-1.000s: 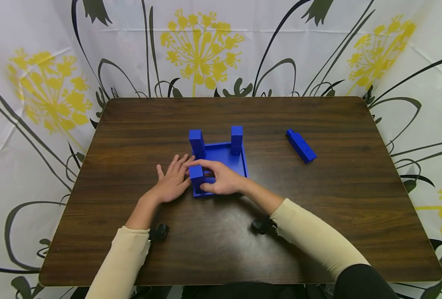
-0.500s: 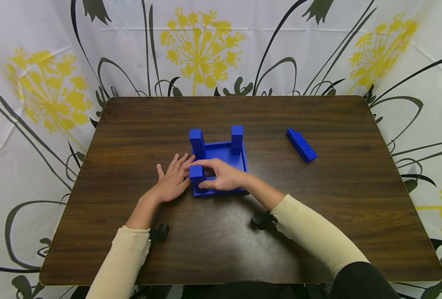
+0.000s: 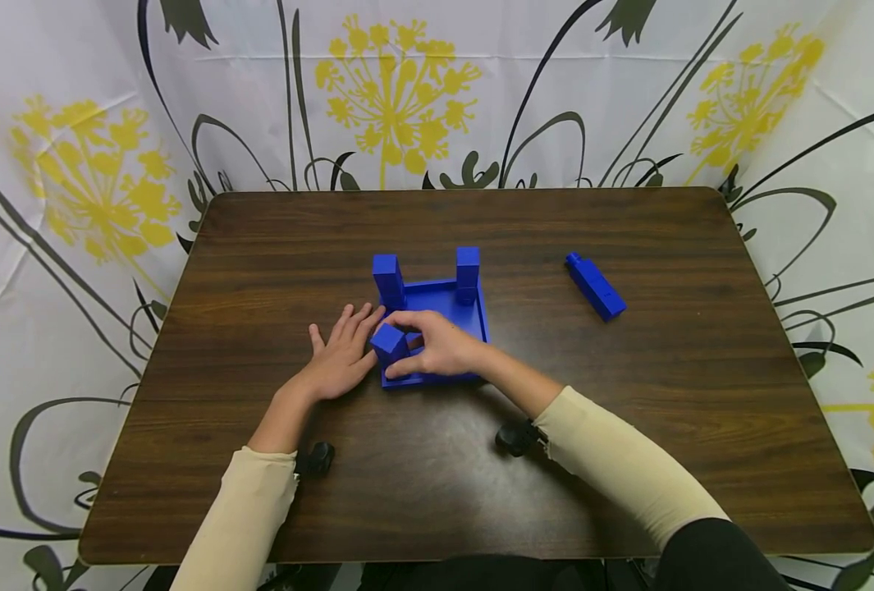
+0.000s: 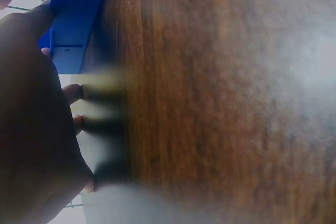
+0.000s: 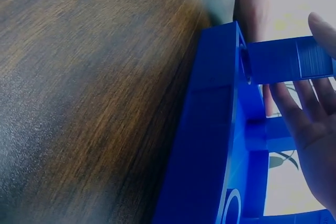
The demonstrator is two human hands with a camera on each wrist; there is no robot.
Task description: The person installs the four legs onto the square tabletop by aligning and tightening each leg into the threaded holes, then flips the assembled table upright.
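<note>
- Twist at the near corner! The near-left post (image 3: pixel 390 345) sat square with the tray (image 3: pixel 440 300) half a second ago; now its top is turned cornerwise, and the thumb of the right hand (image 3: pixel 440 343) has come round with it.
- That right hand has the post pinched, thumb on the near side, fingers on the far side, the post standing up in the tray's near-left corner.
- Over on the other flank, the left hand (image 3: pixel 340 355) hasn't budged: fingers straight and spread, lying beside the tray and touching its left wall, apparently bracing it.
- Behind them, the far-left post (image 3: pixel 388 281) and far-right post (image 3: pixel 469 275) stand upright in their corners, squared up nicely.
- My call on the step: this looks like screwing the third post into place. Whether it's fully down, I can't tell.
- Next move, I'd judge, calls for more turning until its faces line up with the walls, with the tray held steady throughout.
- Waiting well to the right, a loose post (image 3: pixel 596 289) lies on the surface (image 3: pixel 673 410), while a round socket (image 5: pixel 232 208) shows unfilled at the near-right corner.
</note>
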